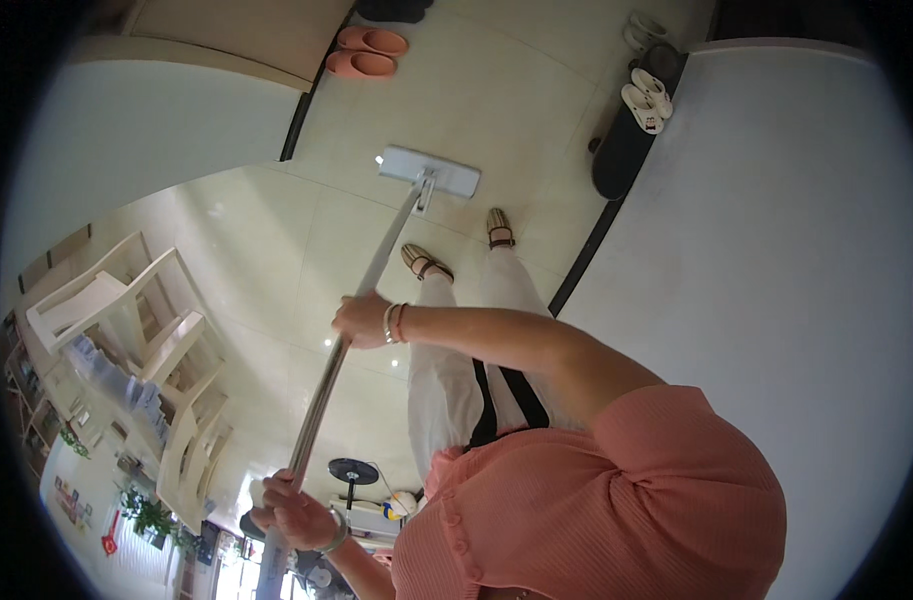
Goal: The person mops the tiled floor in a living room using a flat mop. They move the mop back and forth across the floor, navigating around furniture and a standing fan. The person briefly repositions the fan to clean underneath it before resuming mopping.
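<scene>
Beyond the person's feet, on the far middle of the glossy cream tiled floor (516, 110), lies the white, flat rectangular head (401, 163) of a mop with a long silver metal pole (318, 405). The pole slopes back toward the near left, passing left of both legs, presumably so that it clears the body. The bare right hand (361, 320), banded at the wrist, reaches across and closes around the pole's middle, likely to steer and steady it. Nearer, the bare left hand (296, 515) wraps the upper part; the wide spacing between the hands probably gives leverage. The woven-looking brown flat shoes (426, 262) stand apart, behind the head, which suits balance. Salmon-pink rubber clogs (364, 65) at far left and white rubber clogs (644, 105) at far right sit by the floor's edges, perhaps to leave the walkway free.
</scene>
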Tool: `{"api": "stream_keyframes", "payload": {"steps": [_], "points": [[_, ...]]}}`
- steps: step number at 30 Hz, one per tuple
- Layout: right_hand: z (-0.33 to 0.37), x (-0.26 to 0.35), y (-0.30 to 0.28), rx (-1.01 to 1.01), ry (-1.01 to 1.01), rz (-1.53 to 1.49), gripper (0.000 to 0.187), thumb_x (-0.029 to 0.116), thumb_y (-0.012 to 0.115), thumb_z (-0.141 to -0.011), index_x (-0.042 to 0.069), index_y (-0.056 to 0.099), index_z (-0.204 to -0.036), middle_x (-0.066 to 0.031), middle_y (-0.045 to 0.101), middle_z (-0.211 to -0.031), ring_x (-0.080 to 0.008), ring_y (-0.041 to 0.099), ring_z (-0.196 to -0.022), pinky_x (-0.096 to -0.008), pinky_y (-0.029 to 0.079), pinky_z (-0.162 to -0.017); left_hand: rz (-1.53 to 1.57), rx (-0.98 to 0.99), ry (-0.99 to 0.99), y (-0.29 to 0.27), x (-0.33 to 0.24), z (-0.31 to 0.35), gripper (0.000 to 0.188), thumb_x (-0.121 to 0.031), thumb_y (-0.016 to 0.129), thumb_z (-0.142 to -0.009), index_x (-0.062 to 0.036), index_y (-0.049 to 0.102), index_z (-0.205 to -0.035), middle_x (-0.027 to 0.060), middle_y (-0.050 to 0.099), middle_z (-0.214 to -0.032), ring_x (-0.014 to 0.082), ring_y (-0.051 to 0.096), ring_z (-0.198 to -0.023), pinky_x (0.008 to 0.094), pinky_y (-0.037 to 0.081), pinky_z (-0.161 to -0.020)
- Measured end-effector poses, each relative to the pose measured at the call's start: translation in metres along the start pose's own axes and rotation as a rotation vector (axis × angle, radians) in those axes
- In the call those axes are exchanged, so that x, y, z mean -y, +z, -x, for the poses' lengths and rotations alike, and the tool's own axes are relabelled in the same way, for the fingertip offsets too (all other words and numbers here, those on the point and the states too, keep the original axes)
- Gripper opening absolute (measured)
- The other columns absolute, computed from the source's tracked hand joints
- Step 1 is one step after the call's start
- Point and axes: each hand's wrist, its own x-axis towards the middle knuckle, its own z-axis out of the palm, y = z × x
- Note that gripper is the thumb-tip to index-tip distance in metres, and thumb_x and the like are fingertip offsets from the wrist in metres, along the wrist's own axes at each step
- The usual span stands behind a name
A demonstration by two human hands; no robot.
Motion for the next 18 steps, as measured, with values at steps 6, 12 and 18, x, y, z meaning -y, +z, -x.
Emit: {"api": "stream_keyframes", "payload": {"steps": [6, 12, 18], "points": [[0.083, -0.146, -0.082, -0.352, 0.065, 0.2, 0.015, 0.025, 0.064, -0.072, 0.012, 0.057, -0.069, -0.0043, 0.058, -0.075, -0.0275, 0.057, -0.086, -0.0462, 0.048, -0.065, 0.163, -0.02, -0.028, 0.141, 0.081, 0.011, 0.026, -0.011, 0.054, -0.09, -0.0122, 0.03, -0.079, 0.0021, 0.039, -0.063, 0.0173, 0.042, -0.069, 0.0439, 0.044, -0.079], [0.179, -0.283, -0.192, -0.455, 0.366, 0.162, 0.012, 0.017, 0.055, -0.076, 0.007, 0.058, -0.071, -0.0073, 0.06, -0.085, -0.0279, 0.054, -0.097, -0.0452, 0.051, -0.077, 0.294, 0.311, -0.004, 0.326, 0.125, 0.002, 0.026, 0.002, 0.047, -0.091, -0.0114, 0.031, -0.076, 0.0018, 0.037, -0.062, 0.015, 0.038, -0.065, 0.0469, 0.043, -0.09], [0.248, -0.327, -0.19, -0.618, 0.423, 0.096, 0.005, 0.01, 0.055, -0.075, 0.007, 0.059, -0.072, -0.0056, 0.059, -0.083, -0.0257, 0.052, -0.094, -0.039, 0.049, -0.078, 0.279, 0.509, -0.032, 0.388, 0.121, 0.009, 0.023, 0.003, 0.042, -0.092, -0.0099, 0.032, -0.077, 0.0031, 0.038, -0.062, 0.0145, 0.039, -0.063, 0.0469, 0.042, -0.092]]}}
